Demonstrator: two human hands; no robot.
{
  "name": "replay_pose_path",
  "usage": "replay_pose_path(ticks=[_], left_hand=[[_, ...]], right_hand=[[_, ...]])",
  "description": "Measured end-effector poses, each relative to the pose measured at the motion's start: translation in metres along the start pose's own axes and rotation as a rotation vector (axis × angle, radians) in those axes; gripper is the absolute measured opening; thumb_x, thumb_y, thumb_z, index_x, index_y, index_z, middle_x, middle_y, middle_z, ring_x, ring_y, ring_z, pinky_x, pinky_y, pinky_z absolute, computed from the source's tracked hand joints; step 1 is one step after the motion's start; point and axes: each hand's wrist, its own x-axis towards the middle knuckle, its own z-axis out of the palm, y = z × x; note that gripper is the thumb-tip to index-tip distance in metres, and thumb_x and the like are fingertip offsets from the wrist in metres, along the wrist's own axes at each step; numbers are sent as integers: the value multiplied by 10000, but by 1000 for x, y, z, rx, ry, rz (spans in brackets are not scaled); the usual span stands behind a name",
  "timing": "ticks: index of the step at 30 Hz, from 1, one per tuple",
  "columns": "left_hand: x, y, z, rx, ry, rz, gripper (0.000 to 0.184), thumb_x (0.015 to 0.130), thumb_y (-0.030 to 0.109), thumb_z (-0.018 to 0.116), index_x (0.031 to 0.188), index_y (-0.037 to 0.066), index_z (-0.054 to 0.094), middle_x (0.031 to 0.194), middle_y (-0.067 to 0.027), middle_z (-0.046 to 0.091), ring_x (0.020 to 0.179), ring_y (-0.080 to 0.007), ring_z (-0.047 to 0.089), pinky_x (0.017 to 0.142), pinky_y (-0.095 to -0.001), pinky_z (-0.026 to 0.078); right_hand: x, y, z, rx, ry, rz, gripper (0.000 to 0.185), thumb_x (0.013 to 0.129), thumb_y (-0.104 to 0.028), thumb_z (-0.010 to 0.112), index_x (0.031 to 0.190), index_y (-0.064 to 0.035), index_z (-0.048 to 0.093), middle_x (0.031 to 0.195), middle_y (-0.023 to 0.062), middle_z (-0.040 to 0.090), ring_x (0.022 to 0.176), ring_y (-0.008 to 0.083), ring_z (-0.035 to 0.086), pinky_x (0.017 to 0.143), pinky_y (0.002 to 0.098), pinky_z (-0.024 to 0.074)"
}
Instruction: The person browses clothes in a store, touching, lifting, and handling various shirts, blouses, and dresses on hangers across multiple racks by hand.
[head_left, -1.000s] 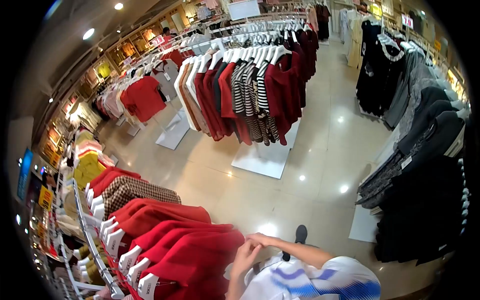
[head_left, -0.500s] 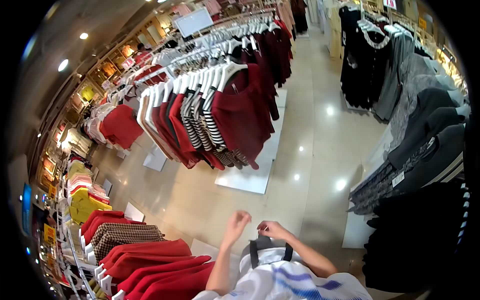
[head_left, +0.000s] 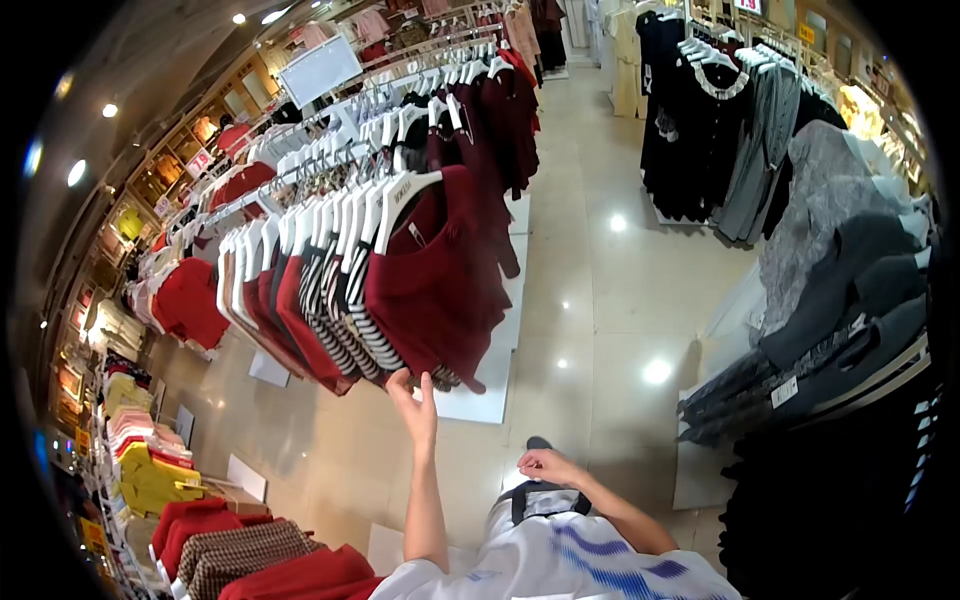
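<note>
Garments (head_left: 435,300) on white hangers (head_left: 403,203) and a price sign (head_left: 199,163) show a clothing shop.

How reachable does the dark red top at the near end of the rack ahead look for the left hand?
Likely yes: the left hand is up by the lower edge of the dark red top, and nothing seems to block the way. Whether they touch is unclear.

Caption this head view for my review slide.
Left grip raised near a burgundy top beside striped tops on white hangers; right grip lower, apart from the clothes.
</note>
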Motion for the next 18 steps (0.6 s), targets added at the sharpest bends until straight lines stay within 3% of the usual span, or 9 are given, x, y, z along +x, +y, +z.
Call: replay_pose_path(ticks=[2, 4, 6, 10, 11, 12, 14, 16, 18], left_hand=[[32, 5, 9, 183, 150, 140, 434, 863, 240, 625, 1127, -45, 432, 1130, -156, 457, 1077, -266, 436, 953, -357, 337], [44, -6, 21, 211, 186, 142, 489, 858, 242, 628, 1159, -63, 394, 1158, -182, 417, 1111, -293, 406, 976, -374, 311], [54, -17, 34, 253, 237, 164, 545, 832, 229, 654, 1172, -82, 362, 1205, -219, 382, 1125, -336, 390, 983, -407, 296], [82, -22, 49, 69, 248, -103, 645, 828, 240, 661, 1237, -104, 300, 1229, -265, 413, 1124, -364, 424, 982, -403, 310], [86, -29, 51, 52, 246, -98, 582, 846, 224, 640, 1230, -98, 344, 1141, -255, 514, 1045, -338, 506, 926, -391, 371], [87, -30, 50, 54, 251, -109, 582, 846, 224, 640, 1230, -98, 344, 1141, -255, 514, 1045, -338, 506, 926, -391, 371], [75, -42, 52, -34, 32, -83, 400, 867, 184, 613, 1148, -61, 468, 1019, -182, 605, 935, -254, 566, 849, -342, 428], [74, -44, 49, -45, -85, -142, 236, 877, 140, 571, 1012, -53, 559, 871, -176, 627, 807, -274, 607, 734, -346, 465], [72, -49, 49, -29, -130, -190, 184, 879, 128, 562, 939, -46, 583, 851, -169, 624, 783, -261, 611, 688, -338, 468]], right_hand=[[30, -4, -20, -32, -23, 8, 181, 858, -127, 604, 994, -8, 602, 856, 45, 642, 767, 115, 597, 704, 263, 481], [57, 8, -36, 27, 3, 11, 231, 831, -219, 630, 961, -29, 621, 862, 99, 662, 781, 172, 627, 707, 307, 493], [86, 15, -48, 41, -45, 1, 233, 827, -222, 638, 954, -27, 620, 866, 93, 657, 777, 162, 621, 705, 293, 490], [141, -28, -72, 49, -55, -40, 195, 855, -160, 617, 981, -12, 600, 855, 51, 631, 778, 117, 588, 709, 263, 480], [147, -39, -74, 45, -62, -21, 177, 871, -109, 603, 1009, 0, 581, 854, 25, 608, 781, 96, 568, 713, 243, 471], [149, -49, -74, 42, -70, -13, 177, 871, -109, 603, 1009, 0, 581, 854, 25, 608, 781, 96, 568, 713, 243, 471], [160, -57, -78, 131, -58, -51, 188, 849, -146, 628, 973, -7, 610, 867, 55, 632, 819, 115, 585, 743, 269, 478], [177, -99, -81, 196, -75, -70, 241, 846, -131, 633, 1051, -14, 583, 912, 55, 618, 843, 122, 578, 754, 267, 471], [194, -153, -85, 103, 61, -248, 319, 831, -128, 640, 1117, -26, 541, 983, 70, 591, 886, 144, 571, 762, 274, 468]])
